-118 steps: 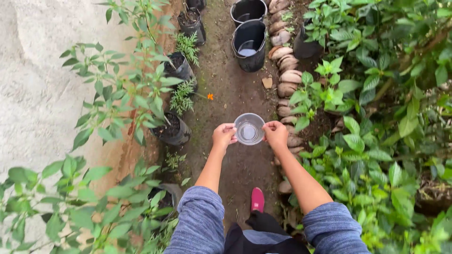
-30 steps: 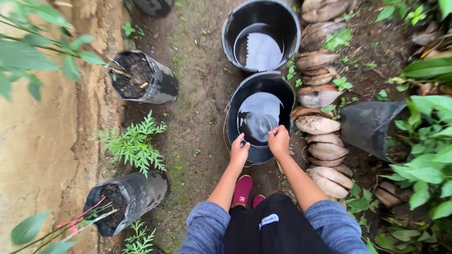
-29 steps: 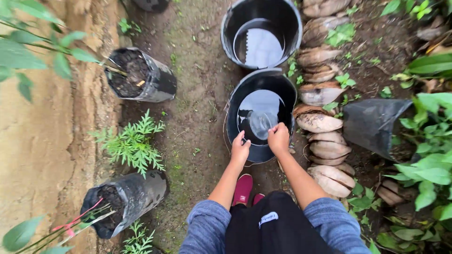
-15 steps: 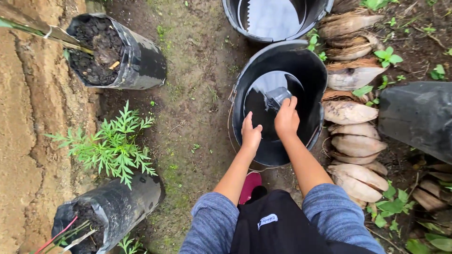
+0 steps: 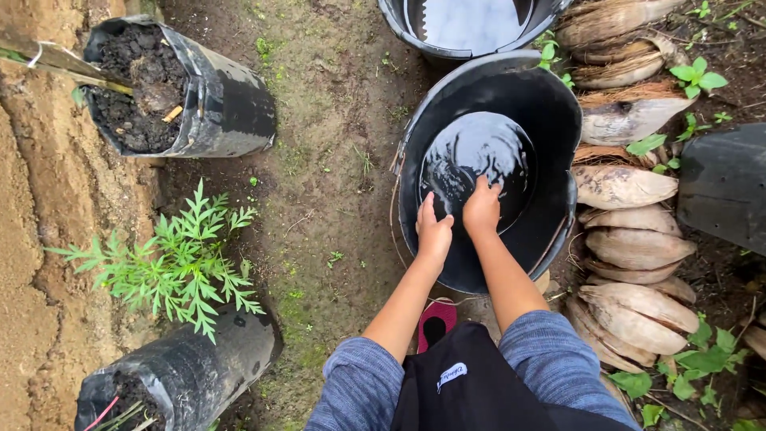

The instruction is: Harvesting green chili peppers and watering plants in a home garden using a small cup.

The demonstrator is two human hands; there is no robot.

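A black bucket half full of dark, rippling water stands on the dirt path in front of me. My right hand reaches down inside it, with the fingers curled at the water's surface. The clear plastic cup it carried is sunk under the water and does not show. My left hand is beside it, fingers apart and holding nothing, against the bucket's near inner wall.
A second black bucket with water stands just beyond. Black grow bags of soil and a feathery green plant line the left by an earthen wall. Coconut husks and another black bag border the right.
I walked up to the bucket and bent over it. My left hand let go of the cup, and my right hand tipped it into the water and pushed it under.
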